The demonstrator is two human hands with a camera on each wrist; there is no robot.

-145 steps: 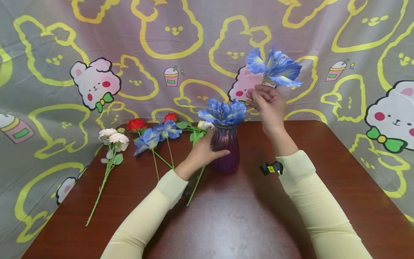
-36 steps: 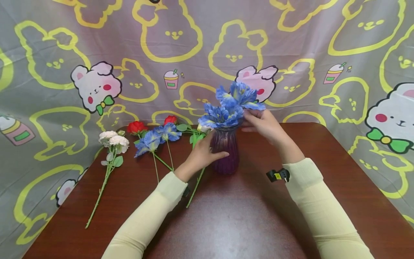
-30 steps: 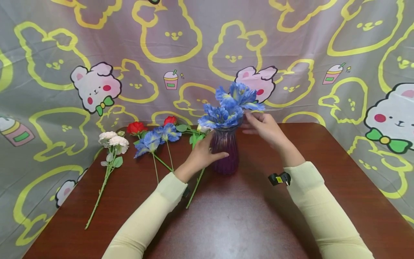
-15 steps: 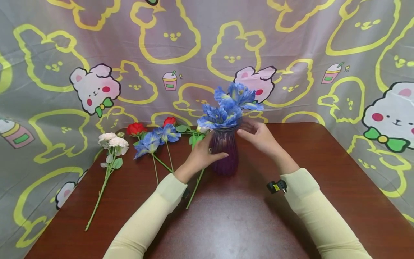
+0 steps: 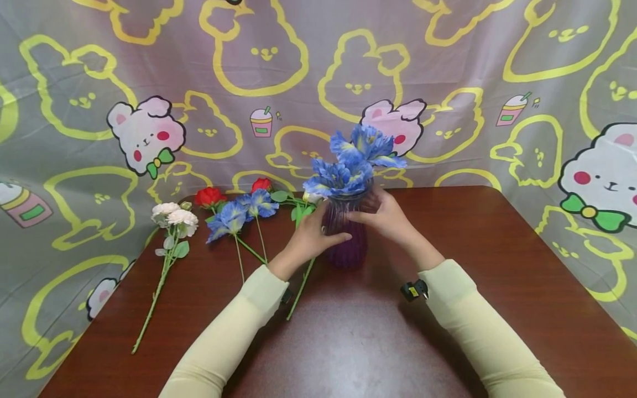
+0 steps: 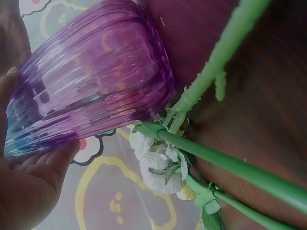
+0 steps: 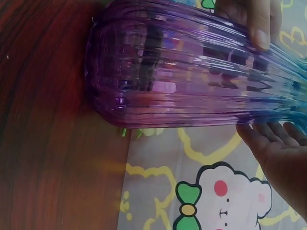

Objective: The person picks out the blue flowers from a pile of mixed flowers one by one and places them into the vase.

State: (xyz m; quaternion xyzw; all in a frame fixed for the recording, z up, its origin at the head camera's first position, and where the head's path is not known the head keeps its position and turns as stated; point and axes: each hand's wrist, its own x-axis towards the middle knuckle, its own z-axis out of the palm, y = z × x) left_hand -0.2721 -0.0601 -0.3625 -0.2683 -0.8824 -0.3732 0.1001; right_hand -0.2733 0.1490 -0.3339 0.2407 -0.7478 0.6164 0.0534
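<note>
A ribbed purple glass vase (image 5: pixel 345 255) with a bluish neck stands upright on the table. Blue artificial irises fill its mouth: a low bunch (image 5: pixel 338 178) at the rim and a taller iris (image 5: pixel 367 145) behind it to the right. My left hand (image 5: pixel 304 239) grips the vase from the left, thumb across its front. From the right, my right hand (image 5: pixel 390 220) holds the vase's upper part, thumb in front and fingers behind. Both wrist views show the vase's glass wall (image 6: pixel 100 76) between the two hands; the right hand's fingertips (image 7: pixel 247 130) touch it below the neck.
Left of the vase lie two blue irises (image 5: pixel 229 218), red roses (image 5: pixel 210 196), a pale pink flower spray (image 5: pixel 181 220) and a white flower (image 5: pixel 312 197) whose green stem passes near my left wrist. A patterned curtain (image 5: pixel 278 149) hangs behind the brown table (image 5: pixel 497 309).
Earlier my right hand held a blue iris in the air. The iris went into the vase, the right hand let it go, then moved down and left onto the vase. The left hand stayed.
</note>
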